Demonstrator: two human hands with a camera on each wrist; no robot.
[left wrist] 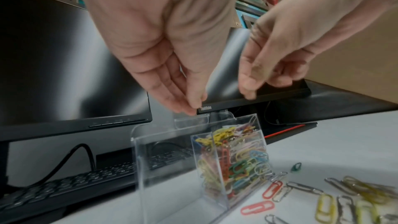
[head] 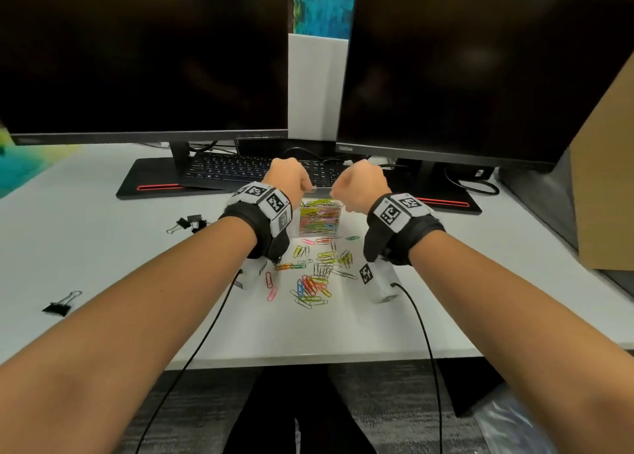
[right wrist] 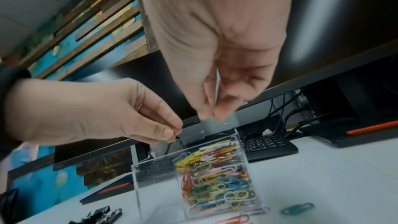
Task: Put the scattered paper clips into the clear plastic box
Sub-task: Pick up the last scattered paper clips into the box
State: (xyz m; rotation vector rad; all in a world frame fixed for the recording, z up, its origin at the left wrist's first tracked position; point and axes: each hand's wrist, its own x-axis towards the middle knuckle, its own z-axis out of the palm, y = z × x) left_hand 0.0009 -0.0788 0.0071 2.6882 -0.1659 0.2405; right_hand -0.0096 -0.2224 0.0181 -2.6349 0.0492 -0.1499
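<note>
Head view: two forearms reach over a white desk [head: 103, 247] toward a clear plastic box [head: 320, 218] standing in front of a keyboard [head: 240, 172] and two dark monitors [head: 144, 55].
Left hand: the left hand [left wrist: 163, 60] hangs over the box, thumb and fingertips pinched on the edge of a small clear plastic lid [left wrist: 191, 122] held just above the box's open top.
Right hand: the right hand [right wrist: 221, 67] hovers above the box with fingers gathered to a point; it seems to pinch the lid's other end, but blur at the fingertips means this cannot be told for certain.
Box: it has two compartments, and the one nearer the right hand is packed almost to the rim with coloured clips; the other looks empty.
Paper clips: a loose scatter of paper clips [head: 312, 275] lies on the desk between the wrists, just in front of the box, in red, yellow, green, blue and silver.
Progress: judged from the full compartment, much of the job looks done, yet dozens of clips are left on the desk.
Next: the lid probably needs setting aside so both hands can gather clips.
Also on desk: black binder clips [head: 61, 304] lie well apart to the left, with more [head: 188, 223] near the left wrist.
</note>
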